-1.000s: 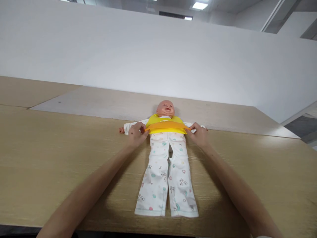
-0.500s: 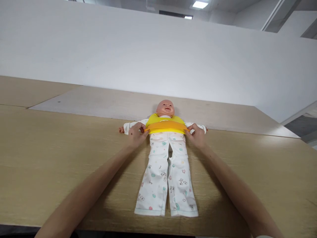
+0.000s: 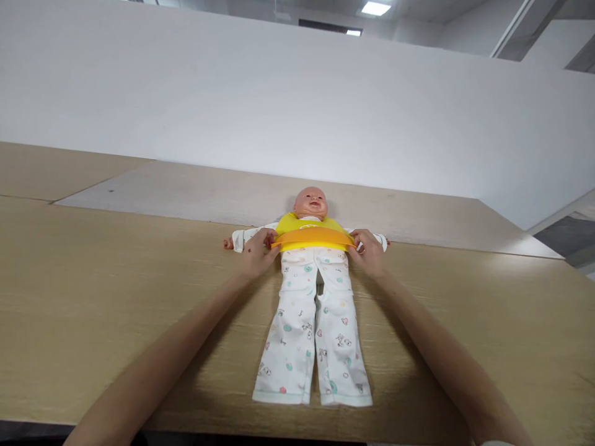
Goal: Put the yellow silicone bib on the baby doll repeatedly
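A baby doll lies on its back on the wooden table, head away from me. It wears white printed pyjamas and a yellow bib with an orange pocket rim across its chest. My left hand pinches the left end of the bib's rim beside the doll's arm. My right hand pinches the right end of the same rim. Both hands are closed on the bib, one at each side of the doll's waist.
A second, paler table top lies behind the doll, ending at a white partition wall. The near table edge runs along the bottom of the view. A gap to the floor shows at the far right.
Both hands have edged slightly up and inward along the bib, and the orange rim has risen a little on the doll's chest. The doll has not moved.
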Motion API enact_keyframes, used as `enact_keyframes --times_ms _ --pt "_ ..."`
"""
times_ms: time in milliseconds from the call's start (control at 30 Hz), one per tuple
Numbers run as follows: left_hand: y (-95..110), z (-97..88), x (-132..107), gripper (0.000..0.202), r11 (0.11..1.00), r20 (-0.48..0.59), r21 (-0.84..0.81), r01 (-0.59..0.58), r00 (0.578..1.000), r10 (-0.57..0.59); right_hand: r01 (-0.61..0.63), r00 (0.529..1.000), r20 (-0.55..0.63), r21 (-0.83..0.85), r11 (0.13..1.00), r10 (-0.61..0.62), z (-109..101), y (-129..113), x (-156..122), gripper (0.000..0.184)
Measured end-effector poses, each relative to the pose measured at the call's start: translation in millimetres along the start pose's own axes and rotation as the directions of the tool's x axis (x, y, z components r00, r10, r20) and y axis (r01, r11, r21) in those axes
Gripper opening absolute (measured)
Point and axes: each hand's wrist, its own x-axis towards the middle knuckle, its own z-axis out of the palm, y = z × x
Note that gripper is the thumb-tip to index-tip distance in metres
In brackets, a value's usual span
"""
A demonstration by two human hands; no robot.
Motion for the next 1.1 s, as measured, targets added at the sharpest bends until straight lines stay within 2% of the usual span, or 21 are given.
enact_keyframes --times_ms 200,267,367,600,900,1100 --pt "-4.6 -0.7 1.1 0.039 0.99 0.066 0.033 -0.138 0.989 0.136 0.017 1.0 0.013 0.006 1.0 -0.017 0.5 5.2 -0.9 0.014" --pt "-4.7 -0.8 1.9 0.042 0.987 0.114 0.033 -0.16 0.981 0.155 0.041 0.999 0.025 0.007 0.999 -0.041 1.0 7.0 -0.7 0.023" --pt "-5.9 -0.3 2.4 0.041 0.987 0.149 0.018 -0.158 0.977 0.153 0.083 0.996 0.043 0.002 0.997 -0.083 1.7 9.7 -0.5 0.037" --pt "-12.0 2.2 0.7 0.038 0.985 0.121 -0.007 -0.172 0.978 0.172 0.095 0.992 0.09 -0.011 0.995 -0.093 0.9 15.4 -1.4 0.032" --pt "-10.3 0.3 -1.0 0.039 0.976 0.15 0.066 -0.207 0.969 0.195 0.165 0.984 0.072 -0.034 0.986 -0.162 1.8 16.2 -0.9 0.032" --pt "-8.7 -1.1 -0.7 0.041 0.966 0.169 0.099 -0.237 0.961 0.218 0.2 0.977 0.106 -0.133 0.971 -0.187 1.7 12.8 -2.1 0.04"
